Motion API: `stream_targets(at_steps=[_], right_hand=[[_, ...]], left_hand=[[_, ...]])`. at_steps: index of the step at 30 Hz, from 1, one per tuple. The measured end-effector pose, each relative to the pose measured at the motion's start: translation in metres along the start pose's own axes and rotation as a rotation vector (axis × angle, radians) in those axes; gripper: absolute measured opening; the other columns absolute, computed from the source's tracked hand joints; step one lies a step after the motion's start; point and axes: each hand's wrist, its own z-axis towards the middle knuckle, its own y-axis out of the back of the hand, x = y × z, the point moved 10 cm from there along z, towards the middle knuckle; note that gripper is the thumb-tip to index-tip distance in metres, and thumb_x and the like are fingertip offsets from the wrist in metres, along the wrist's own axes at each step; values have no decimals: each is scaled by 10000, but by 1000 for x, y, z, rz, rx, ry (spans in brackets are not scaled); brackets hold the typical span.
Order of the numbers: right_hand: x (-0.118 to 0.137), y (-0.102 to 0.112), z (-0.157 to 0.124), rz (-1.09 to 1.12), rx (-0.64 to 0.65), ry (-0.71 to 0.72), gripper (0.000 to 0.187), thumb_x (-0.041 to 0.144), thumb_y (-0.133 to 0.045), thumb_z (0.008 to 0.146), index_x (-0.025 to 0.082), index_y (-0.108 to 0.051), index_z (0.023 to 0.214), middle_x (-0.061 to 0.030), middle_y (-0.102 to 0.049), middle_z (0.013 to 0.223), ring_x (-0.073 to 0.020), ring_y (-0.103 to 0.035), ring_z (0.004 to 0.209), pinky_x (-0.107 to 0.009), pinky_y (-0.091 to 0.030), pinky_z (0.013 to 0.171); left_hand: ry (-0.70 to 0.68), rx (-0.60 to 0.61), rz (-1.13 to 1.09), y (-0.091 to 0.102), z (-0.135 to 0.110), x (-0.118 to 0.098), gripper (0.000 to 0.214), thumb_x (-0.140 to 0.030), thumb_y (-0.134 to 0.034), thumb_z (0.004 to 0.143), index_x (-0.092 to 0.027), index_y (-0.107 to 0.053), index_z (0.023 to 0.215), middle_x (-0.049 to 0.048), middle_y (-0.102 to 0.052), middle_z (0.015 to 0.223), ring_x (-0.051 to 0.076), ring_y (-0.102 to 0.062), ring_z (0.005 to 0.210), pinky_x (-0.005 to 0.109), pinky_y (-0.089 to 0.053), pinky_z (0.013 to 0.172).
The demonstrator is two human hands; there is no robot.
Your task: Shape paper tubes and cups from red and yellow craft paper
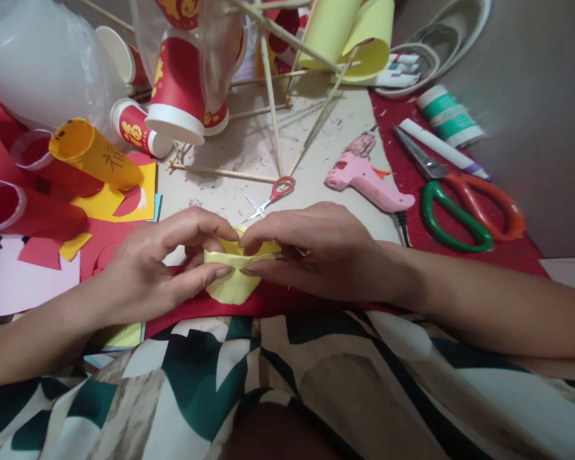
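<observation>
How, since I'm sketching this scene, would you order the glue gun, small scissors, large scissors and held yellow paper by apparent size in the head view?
1. Large scissors
2. Glue gun
3. Held yellow paper, partly hidden
4. Small scissors

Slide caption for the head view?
Left hand and right hand pinch a curled pale-yellow paper piece near small red-handled scissors.

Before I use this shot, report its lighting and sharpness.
Head view: pale sheen on the plastic bag; head view: markings on the green-and-white roll too soft to read, yellow paper clearly outlined; head view: deep shade at bottom centre.
</observation>
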Motion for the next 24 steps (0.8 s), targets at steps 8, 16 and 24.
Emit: stream_targets(at_steps=[8,16,24], right_hand=[[4,2,-3,-80,-29,60,154,282,-583,1026,173,-669,961,4,-718,779,-78,-626,669,-210,-430,638],[1,2,-3,-66,-51,57,83,230,-613,1001,167,-666,994,-5,-760,861,-81,-679,729,-193,-472,668],[-6,-1,2,184,18,-107,146,262,-623,997,156,-659,1091,-18,-736,941,-74,-642,754,-193,-439,595]], left_hand=[[-82,-38,304,2,-4,-17,197,-265,-709,917,-244,-625,1094,-20,-707,935,70,-575,602,209,-462,622],[-10,-59,114,0,-2,-4,194,-179,-732,883,-263,-602,999,-54,-659,840,52,-539,556,193,-434,546],[-40,-143,42,1,-9,-5,202,-154,-716,885,-227,-650,1061,-10,-702,921,67,-588,588,209,-484,555]])
